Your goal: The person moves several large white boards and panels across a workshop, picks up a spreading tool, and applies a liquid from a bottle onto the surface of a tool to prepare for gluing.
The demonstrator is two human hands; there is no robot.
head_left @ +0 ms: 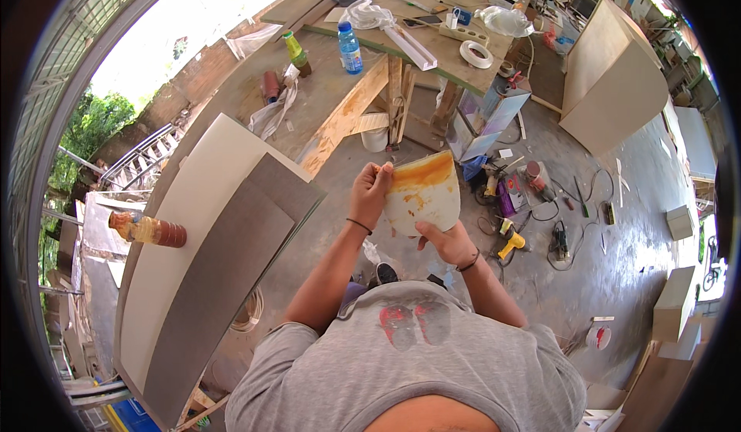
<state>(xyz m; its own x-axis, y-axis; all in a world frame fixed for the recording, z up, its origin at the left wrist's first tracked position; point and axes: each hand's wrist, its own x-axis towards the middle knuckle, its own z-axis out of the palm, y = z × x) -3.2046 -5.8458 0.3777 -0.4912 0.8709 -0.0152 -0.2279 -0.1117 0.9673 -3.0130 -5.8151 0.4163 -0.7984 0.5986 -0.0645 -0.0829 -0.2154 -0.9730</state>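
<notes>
In front of my body I hold a thin off-white piece with rounded lower corners, like a scrap of sheet or a flat spreader. An amber, glue-like smear runs along its upper edge, with smaller spots below. My left hand is closed at its upper left edge, thumb and fingers pinched together. My right hand grips the lower edge, thumb on the face and fingers behind. Left of me lies a long curved panel with a grey sheet on it. A bottle with amber and brown contents lies across the panel.
A worktable ahead bears a blue bottle, a green-capped bottle, a tape roll and a power strip. On the floor to the right are a yellow heat gun, cords and other tools. A large curved cabinet stands beyond.
</notes>
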